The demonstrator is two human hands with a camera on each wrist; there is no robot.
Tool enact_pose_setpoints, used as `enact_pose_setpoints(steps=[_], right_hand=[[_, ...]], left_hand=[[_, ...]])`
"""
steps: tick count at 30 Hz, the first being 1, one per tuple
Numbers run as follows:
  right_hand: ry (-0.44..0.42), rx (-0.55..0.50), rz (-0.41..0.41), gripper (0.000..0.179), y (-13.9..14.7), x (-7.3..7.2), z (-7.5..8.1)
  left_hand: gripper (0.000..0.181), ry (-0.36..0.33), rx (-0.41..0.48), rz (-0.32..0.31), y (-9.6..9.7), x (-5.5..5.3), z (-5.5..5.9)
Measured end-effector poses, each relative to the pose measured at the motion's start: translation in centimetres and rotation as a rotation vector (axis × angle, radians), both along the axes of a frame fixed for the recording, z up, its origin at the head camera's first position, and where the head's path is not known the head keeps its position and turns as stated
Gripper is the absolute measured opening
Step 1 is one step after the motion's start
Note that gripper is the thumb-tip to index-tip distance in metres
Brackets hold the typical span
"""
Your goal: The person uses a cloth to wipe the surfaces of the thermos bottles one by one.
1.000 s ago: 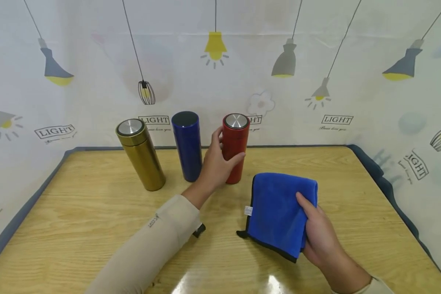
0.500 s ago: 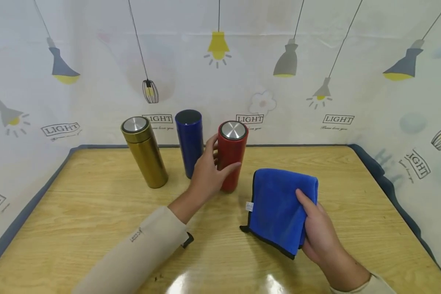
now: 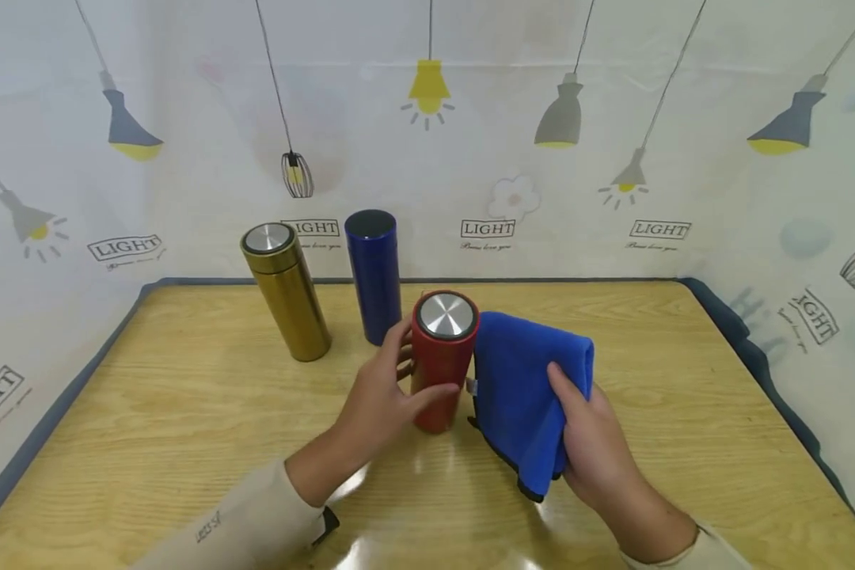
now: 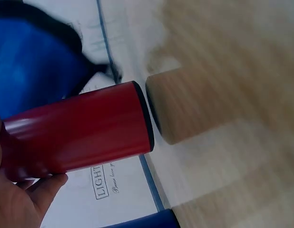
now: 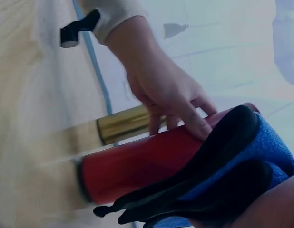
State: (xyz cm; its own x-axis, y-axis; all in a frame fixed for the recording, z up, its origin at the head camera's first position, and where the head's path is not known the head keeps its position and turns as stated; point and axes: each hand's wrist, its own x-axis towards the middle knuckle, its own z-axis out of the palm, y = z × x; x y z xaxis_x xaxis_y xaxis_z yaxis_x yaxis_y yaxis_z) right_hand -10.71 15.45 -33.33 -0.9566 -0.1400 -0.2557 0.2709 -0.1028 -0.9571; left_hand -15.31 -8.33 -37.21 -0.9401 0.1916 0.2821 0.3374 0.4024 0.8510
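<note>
My left hand (image 3: 370,404) grips the red thermos bottle (image 3: 440,372) around its body, fingers behind and thumb across the front. The bottle stands nearly upright with its silver lid up. In the left wrist view a thin gap separates the red bottle's dark base (image 4: 144,116) from its reflection in the tabletop. Just to the right, my right hand (image 3: 602,447) holds a folded blue cloth (image 3: 523,388) with black edging, thumb on the near face. The cloth's left edge comes right up to the bottle; in the right wrist view its black edging (image 5: 223,137) overlaps the red side.
A gold thermos bottle (image 3: 288,309) and a dark blue one (image 3: 375,277) stand upright behind and left of the hands. The glossy wooden table (image 3: 684,380) ends at a wall covering (image 3: 370,103) printed with lamps. A small black piece (image 3: 325,525) sits at the left cuff.
My left hand has brought the red bottle from beside the blue bottle toward the front of the table. My right hand has shifted the cloth slightly left, up to the bottle.
</note>
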Motion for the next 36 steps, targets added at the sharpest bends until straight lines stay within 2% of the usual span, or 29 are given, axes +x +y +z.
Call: enact_pose_setpoints(steps=[4, 7, 12, 16, 22, 25, 31, 36], right_hand=[[0.102, 0.004, 0.005, 0.06, -1.3, -0.1, 1.4], [0.165, 0.037, 0.002, 0.057, -2.0, -0.2, 2.1], [0.227, 0.143, 0.003, 0.051, -3.0, 0.1, 2.2], [0.255, 0.206, -0.014, 0.046, -3.4, 0.5, 1.5], [0.242, 0.19, 0.001, 0.045, -3.9, 0.5, 0.0], [0.213, 0.19, 0.036, 0.045, -3.9, 0.4, -0.8], [0.154, 0.195, 0.159, 0.05, -3.8, 0.0, -2.5], [0.181, 0.209, 0.227, 0.053, -3.8, -0.2, -3.7]], left_hand=[[0.09, -0.026, 0.047, -0.016, -0.1, 1.2, -0.1], [0.09, -0.055, 0.05, -0.036, 0.1, 2.0, -0.1], [0.09, -0.07, 0.043, -0.046, 0.3, 2.8, -0.3], [0.091, -0.056, 0.035, -0.041, 0.4, 3.0, -0.3], [0.094, -0.078, -0.022, -0.053, 0.3, 2.9, 0.2], [0.095, -0.109, -0.062, -0.067, 0.1, 2.7, 0.7], [0.096, -0.155, -0.117, -0.094, 0.0, 2.3, 1.5], [0.094, -0.143, -0.123, -0.092, -0.1, 2.4, 1.5]])
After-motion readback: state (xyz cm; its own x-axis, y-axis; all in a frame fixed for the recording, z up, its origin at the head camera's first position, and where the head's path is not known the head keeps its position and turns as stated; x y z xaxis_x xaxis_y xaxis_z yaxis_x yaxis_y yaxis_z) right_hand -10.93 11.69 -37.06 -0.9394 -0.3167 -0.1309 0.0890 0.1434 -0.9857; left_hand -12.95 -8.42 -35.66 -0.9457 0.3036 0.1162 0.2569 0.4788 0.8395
